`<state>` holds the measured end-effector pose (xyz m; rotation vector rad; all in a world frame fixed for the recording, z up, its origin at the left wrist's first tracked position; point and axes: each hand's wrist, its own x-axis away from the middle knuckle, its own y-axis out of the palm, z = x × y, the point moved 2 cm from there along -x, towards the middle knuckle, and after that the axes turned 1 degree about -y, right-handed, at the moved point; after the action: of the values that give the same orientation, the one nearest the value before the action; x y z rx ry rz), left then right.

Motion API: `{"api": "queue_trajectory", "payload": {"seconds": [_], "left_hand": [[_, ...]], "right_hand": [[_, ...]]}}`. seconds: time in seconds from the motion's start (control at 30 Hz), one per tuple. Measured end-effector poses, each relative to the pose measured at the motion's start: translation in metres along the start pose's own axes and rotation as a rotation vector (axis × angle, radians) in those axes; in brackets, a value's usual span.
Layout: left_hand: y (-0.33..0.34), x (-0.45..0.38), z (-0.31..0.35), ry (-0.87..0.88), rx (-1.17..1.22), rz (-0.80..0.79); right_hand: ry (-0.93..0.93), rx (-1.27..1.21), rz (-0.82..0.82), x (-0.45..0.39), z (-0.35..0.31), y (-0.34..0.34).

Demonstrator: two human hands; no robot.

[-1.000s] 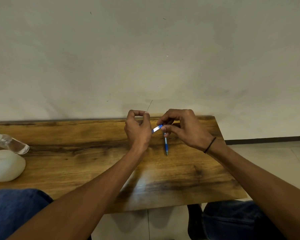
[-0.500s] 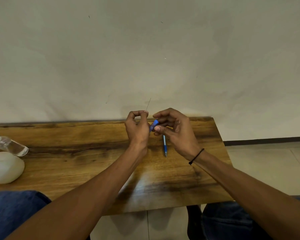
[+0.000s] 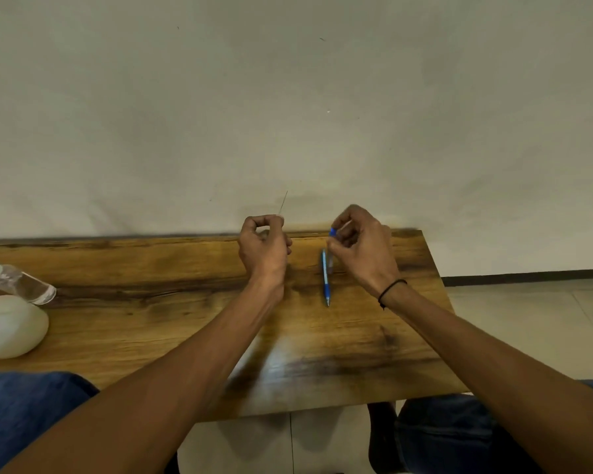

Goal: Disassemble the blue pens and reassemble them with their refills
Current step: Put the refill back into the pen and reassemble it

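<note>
Where table (image 3: 151, 336) ends — clear bottle (image 3: 18, 281), contents unclear

Both hands raised above the far edge of the table (image 3: 185, 336), apart from each other.

The left hand (image 3: 264, 249) is curled, thumb and forefinger pinched on a thin refill (image 3: 283, 203). The right hand (image 3: 363, 251) pinches a blue pen piece (image 3: 332, 232); a dark band (image 3: 391, 289) circles its wrist. Both forearms are bare.

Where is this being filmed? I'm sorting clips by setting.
Probably a plain indoor room, maybe a home or small workspace: a wooden table pushed against a bare pale wall, tiled floor beside it, and a plastic bottle on the table.
</note>
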<state>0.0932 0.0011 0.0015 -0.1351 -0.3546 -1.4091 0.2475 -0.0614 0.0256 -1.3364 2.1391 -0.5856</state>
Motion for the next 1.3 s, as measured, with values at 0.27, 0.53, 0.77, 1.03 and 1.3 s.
{"api": "queue_trajectory", "payload": {"seconds": [0.27, 0.53, 0.77, 1.03, 1.3], "left_hand": [[-0.001, -0.001, -0.001, -0.007, -0.002, -0.062], [-0.004, -0.003, 0.002, -0.029, -0.017, -0.086], [-0.002, 0.002, 0.001, 0.001, -0.036, -0.140], [0.005, 0.015, -0.007, 0.038, -0.096, -0.256], [0.006, 0.019, -0.005, 0.050, -0.063, -0.287]], "right_hand": [[0.335, 0.405, -0.184, 0.010, 0.069, 0.030], [0.258, 0.484, -0.317, 0.003, 0.080, 0.042], [0.316, 0.377, -0.196, -0.004, 0.075, 0.021], [0.493, -0.716, -0.155, -0.024, -0.004, 0.005], [0.440, -0.739, -0.175, -0.021, -0.027, 0.013]]}}
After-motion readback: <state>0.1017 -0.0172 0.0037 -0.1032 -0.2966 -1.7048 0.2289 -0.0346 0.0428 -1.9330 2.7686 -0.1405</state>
